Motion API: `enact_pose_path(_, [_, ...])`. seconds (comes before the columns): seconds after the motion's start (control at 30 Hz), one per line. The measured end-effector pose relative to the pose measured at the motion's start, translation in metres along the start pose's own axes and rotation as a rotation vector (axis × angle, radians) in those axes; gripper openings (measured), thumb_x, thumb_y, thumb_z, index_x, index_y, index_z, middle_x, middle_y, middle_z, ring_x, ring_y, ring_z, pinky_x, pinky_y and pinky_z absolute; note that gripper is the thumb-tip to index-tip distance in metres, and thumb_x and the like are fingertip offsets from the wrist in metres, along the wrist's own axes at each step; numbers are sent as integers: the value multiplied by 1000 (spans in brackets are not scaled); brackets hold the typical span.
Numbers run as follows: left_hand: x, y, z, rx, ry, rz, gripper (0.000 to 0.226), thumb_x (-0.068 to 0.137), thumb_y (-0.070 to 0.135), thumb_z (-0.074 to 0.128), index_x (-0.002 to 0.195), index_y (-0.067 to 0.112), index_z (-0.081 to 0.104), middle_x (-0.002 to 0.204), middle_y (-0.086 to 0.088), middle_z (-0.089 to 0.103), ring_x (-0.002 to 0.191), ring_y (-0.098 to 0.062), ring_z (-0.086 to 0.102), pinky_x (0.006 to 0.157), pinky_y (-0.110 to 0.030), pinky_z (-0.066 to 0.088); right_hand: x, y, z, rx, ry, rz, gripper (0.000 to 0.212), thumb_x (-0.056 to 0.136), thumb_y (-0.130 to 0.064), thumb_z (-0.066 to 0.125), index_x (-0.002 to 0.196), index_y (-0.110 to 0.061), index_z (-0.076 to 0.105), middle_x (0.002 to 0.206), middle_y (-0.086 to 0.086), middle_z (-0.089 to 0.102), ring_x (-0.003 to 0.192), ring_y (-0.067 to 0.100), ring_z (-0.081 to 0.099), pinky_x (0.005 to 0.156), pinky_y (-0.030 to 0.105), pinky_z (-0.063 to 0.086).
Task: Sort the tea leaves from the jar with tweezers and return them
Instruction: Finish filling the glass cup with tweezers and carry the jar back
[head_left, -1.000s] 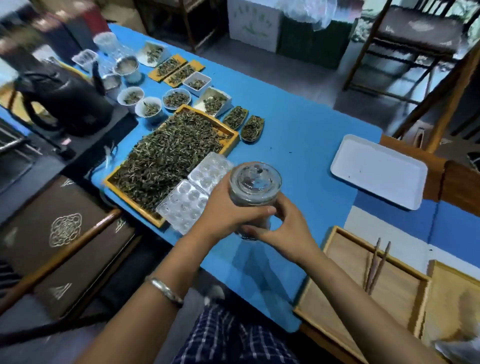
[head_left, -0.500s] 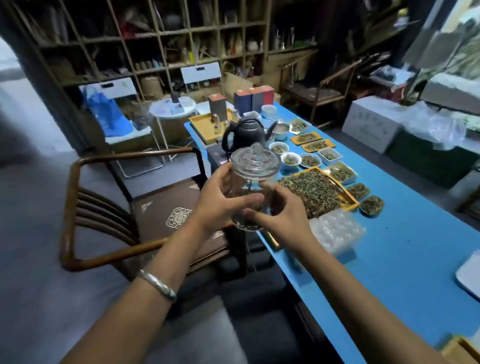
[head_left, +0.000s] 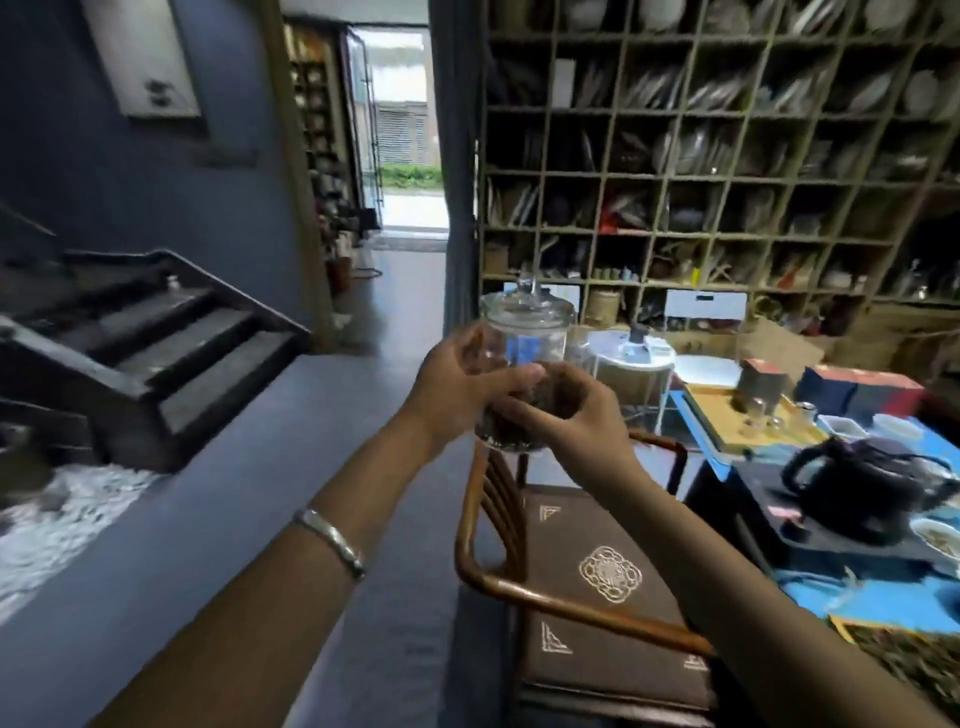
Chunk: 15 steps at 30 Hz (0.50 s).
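Observation:
I hold a clear glass jar (head_left: 524, 332) with a glass lid up in front of me, away from the table. Dark tea leaves fill its lower part. My left hand (head_left: 457, 384) wraps its left side; a silver bangle is on that wrist. My right hand (head_left: 571, 415) grips the jar's bottom right. A wooden tray of loose tea leaves (head_left: 914, 660) shows at the bottom right corner on the blue table (head_left: 883, 597). No tweezers are in view.
A wooden chair with a dark cushion (head_left: 597, 571) stands below my hands. A black kettle (head_left: 862, 483) sits on the table at right, with cups and boxes behind it. Steps (head_left: 156, 353) rise at left, shelves (head_left: 727, 156) fill the back wall.
My view has swung left and up from the table toward the room. Both hands keep their hold on the jar, raised in front of me.

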<state>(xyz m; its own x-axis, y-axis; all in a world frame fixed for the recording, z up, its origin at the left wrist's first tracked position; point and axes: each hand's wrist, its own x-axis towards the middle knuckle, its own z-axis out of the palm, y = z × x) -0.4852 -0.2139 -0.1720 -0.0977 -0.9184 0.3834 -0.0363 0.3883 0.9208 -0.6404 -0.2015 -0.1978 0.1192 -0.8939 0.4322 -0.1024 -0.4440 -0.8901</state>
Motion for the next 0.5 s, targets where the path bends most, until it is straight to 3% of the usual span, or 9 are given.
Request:
enact_pose_path(0.07, [21,4,-42,18,35,16,25,73,13,83,83,32,71,83,18,73,82,-2,70,66,-17,53,35,-4,36,46,-30,-25,53,63,-38,82,106,-12,65,94,3,73,86,13,71,69,25,58])
enact_pose_path(0.2, [76,0,-120,56,66,36,26,74,14,83,92,23,67,83,18,73,82,-1,70,67,-18,54,106,-1,102,55,-49,-66,57,56,-52,77,105,-25,64,93,-7,72,85,2,69,65,13,53])
enact_pose_path(0.3, [127,-5,-172,72,76,61,26,72,16,84,91,22,66,84,13,72,86,-11,71,73,-28,57,168,7,144,38,-20,-112,60,55,-54,79,105,-23,65,94,-6,72,87,4,69,70,18,56])
enact_pose_path(0.43, [193,6,-231,52,73,94,28,63,25,89,83,34,71,84,23,71,80,1,70,67,-21,56,256,0,184,-20,27,-174,65,52,-57,80,104,-20,67,89,-5,73,82,4,68,69,18,54])
enact_pose_path(0.5, [222,18,-258,68,51,119,30,54,39,87,81,42,73,89,23,72,84,1,70,70,-21,55,294,-8,202,-34,40,-192,74,49,-62,83,106,-18,66,92,-1,73,85,10,69,75,28,56])
